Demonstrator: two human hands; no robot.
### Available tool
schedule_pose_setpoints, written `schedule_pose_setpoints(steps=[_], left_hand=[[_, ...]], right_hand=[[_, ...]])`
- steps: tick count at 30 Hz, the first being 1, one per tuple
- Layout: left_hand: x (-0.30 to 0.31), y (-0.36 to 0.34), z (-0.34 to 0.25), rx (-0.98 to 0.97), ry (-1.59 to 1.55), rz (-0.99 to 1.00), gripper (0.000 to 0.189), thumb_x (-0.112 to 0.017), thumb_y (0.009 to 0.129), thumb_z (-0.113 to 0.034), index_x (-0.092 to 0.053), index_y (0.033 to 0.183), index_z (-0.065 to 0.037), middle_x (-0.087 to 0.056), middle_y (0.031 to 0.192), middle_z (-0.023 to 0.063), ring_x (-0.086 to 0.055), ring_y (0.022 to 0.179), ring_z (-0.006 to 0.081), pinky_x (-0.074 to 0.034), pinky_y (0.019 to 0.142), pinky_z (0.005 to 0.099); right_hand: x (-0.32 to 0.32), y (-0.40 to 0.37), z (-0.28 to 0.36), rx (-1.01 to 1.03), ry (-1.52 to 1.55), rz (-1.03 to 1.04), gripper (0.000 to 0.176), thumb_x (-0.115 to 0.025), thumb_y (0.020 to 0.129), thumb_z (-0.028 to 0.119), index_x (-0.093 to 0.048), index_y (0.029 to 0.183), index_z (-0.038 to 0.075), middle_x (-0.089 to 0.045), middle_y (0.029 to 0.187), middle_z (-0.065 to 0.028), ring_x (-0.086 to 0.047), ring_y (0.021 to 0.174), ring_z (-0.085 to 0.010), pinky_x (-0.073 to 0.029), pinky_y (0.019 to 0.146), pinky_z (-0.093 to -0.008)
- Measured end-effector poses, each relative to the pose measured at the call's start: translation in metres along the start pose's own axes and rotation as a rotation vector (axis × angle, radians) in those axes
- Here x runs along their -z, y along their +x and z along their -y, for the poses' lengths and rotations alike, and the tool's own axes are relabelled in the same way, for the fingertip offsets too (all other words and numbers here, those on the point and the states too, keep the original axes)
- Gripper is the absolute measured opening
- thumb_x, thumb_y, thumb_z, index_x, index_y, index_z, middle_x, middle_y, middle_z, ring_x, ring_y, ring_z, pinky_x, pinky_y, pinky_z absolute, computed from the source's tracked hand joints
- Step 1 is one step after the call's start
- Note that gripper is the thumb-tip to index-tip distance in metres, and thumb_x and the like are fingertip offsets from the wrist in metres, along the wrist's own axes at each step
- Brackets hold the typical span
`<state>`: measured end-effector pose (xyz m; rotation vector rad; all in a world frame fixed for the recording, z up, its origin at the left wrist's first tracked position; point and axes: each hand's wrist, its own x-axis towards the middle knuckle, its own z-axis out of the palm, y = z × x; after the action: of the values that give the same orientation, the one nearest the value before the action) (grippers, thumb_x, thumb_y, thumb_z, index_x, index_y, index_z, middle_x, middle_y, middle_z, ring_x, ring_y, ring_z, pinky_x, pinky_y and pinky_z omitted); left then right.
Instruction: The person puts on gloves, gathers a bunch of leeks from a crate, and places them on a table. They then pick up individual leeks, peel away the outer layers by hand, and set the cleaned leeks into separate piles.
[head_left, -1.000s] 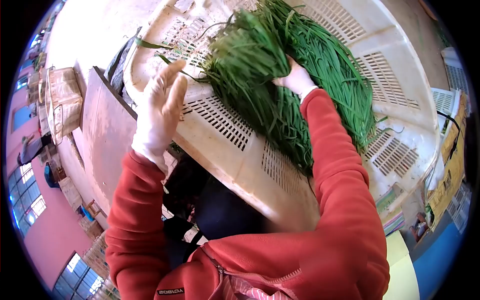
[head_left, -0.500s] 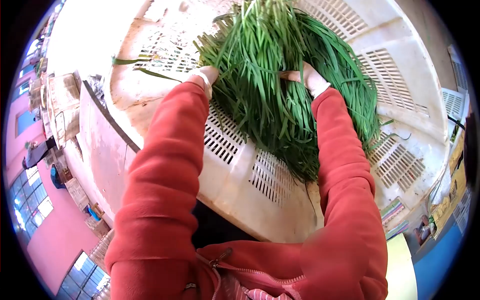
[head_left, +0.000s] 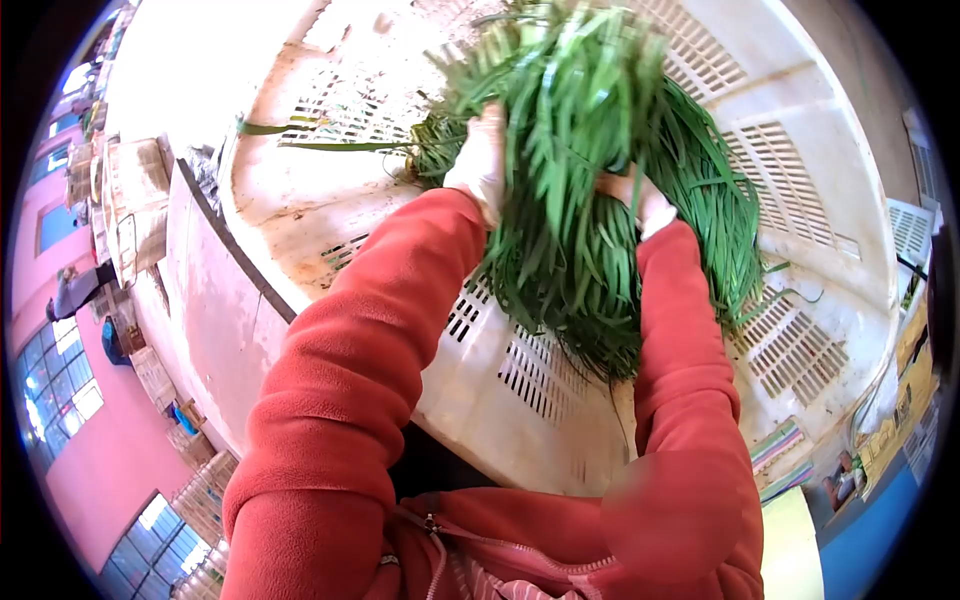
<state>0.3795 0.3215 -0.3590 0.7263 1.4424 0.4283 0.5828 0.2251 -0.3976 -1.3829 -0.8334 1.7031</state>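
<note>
A thick bundle of long green chives (head_left: 590, 180) lies on a white slotted plastic crate (head_left: 800, 150) turned bottom up. My left hand (head_left: 482, 160), in a pale glove, presses into the left side of the bundle and lifts part of it. My right hand (head_left: 640, 200) is mostly buried in the leaves on the right side, gripping the same bundle. Both arms wear red sleeves. A couple of loose chive leaves (head_left: 300, 135) lie on the crate to the left.
A pale table surface (head_left: 210, 300) runs along the left under the crate. Wicker baskets (head_left: 130, 190) stand far left near a pink wall with windows. More white crates (head_left: 915, 220) sit at the right edge. A person (head_left: 80, 290) stands far off at left.
My left hand came down from raised and open onto the bundle, then pushed into it. The chives are now gathered and lifted higher between both hands.
</note>
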Motion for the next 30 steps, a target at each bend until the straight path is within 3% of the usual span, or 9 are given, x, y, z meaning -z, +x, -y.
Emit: schedule_pose_setpoints(steps=[9,11,13,15,21,23,25,27,30], left_hand=[[-0.042,-0.014,-0.016,-0.058,-0.181,0.089,0.098,-0.039,0.079,-0.075,-0.014,0.146,-0.007,-0.022,0.148,0.0212,-0.012,0.139,0.0296,-0.015,0.111,0.0412],[-0.033,-0.008,-0.013,-0.03,-0.211,-0.01,0.077,-0.038,0.087,-0.066,-0.038,0.135,-0.006,-0.046,0.129,0.0173,-0.043,0.115,0.0252,-0.034,0.095,0.0373],[-0.017,0.005,-0.01,-0.015,-0.085,-0.078,0.069,-0.037,0.089,-0.063,-0.045,0.129,-0.006,-0.052,0.116,0.0143,-0.049,0.097,0.0213,-0.038,0.085,0.0364],[-0.009,0.022,-0.002,0.022,0.021,-0.153,0.067,-0.036,0.09,-0.061,-0.046,0.129,-0.007,-0.054,0.114,0.0127,-0.05,0.096,0.0208,-0.04,0.084,0.0373],[-0.005,0.038,0.006,0.051,0.17,-0.039,0.05,-0.03,0.096,-0.04,-0.046,0.131,-0.009,-0.049,0.129,0.0116,-0.046,0.114,0.0225,-0.035,0.099,0.0403],[-0.008,0.032,0.001,-0.013,0.269,0.035,0.047,-0.029,0.097,-0.036,-0.046,0.13,-0.008,-0.047,0.131,0.0118,-0.045,0.118,0.0223,-0.034,0.101,0.0402],[-0.011,0.023,-0.005,-0.078,0.311,0.08,0.044,-0.029,0.097,-0.031,-0.047,0.13,-0.008,-0.046,0.133,0.0121,-0.043,0.122,0.0222,-0.033,0.104,0.04],[-0.018,0.012,-0.011,-0.099,0.251,0.125,0.043,-0.029,0.097,-0.03,-0.047,0.129,-0.008,-0.047,0.133,0.0125,-0.044,0.122,0.0226,-0.033,0.103,0.0401],[-0.035,-0.015,-0.02,-0.136,0.143,0.169,0.042,-0.031,0.096,-0.029,-0.048,0.128,-0.008,-0.047,0.132,0.0131,-0.044,0.121,0.0232,-0.034,0.103,0.0403]], right_hand=[[0.079,-0.032,-0.103,-0.164,-0.133,-0.107,0.034,-0.048,0.092,0.018,-0.054,0.121,0.002,-0.055,0.124,-0.0129,-0.054,0.107,-0.0225,-0.041,0.089,-0.0296],[0.094,-0.005,-0.167,0.126,-0.44,-0.194,0.032,-0.05,0.091,0.019,-0.056,0.117,0.002,-0.06,0.115,-0.0162,-0.058,0.099,-0.0243,-0.043,0.083,-0.0286],[0.076,0.008,-0.141,-0.195,-0.548,-0.219,0.034,-0.051,0.09,0.016,-0.053,0.122,0.004,-0.061,0.115,-0.0152,-0.059,0.097,-0.0266,-0.043,0.082,-0.0297],[0.081,0.015,-0.159,-0.122,-1.358,0.162,0.041,-0.046,0.089,0.008,-0.045,0.13,0.011,-0.056,0.122,-0.0079,-0.056,0.106,-0.0292,-0.043,0.085,-0.0325],[0.075,0.023,-0.187,0.277,-1.978,0.092,0.042,-0.043,0.089,0.01,-0.044,0.131,0.015,-0.047,0.133,-0.0062,-0.049,0.116,-0.0258,-0.04,0.094,-0.0361],[0.09,0.003,-0.167,0.053,-0.865,-0.091,0.037,-0.053,0.085,0.022,-0.057,0.119,0.008,-0.058,0.118,-0.016,-0.053,0.112,-0.0292,-0.04,0.095,-0.0344],[0.079,-0.008,-0.145,0.183,-1.495,-0.003,0.038,-0.052,0.084,0.024,-0.058,0.118,0.009,-0.055,0.124,-0.0151,-0.049,0.117,-0.0305,-0.036,0.1,-0.0371],[0.037,-0.032,-0.061,-0.099,-0.722,-0.067,0.039,-0.061,0.08,0.018,-0.056,0.113,-0.002,-0.06,0.115,-0.0154,-0.057,0.105,-0.026,-0.042,0.088,-0.0313],[0.009,-0.063,-0.017,-0.358,-0.642,-0.402,0.048,-0.065,0.076,0.026,-0.056,0.114,-0.002,-0.057,0.12,-0.0172,-0.056,0.106,-0.028,-0.043,0.089,-0.0349]])
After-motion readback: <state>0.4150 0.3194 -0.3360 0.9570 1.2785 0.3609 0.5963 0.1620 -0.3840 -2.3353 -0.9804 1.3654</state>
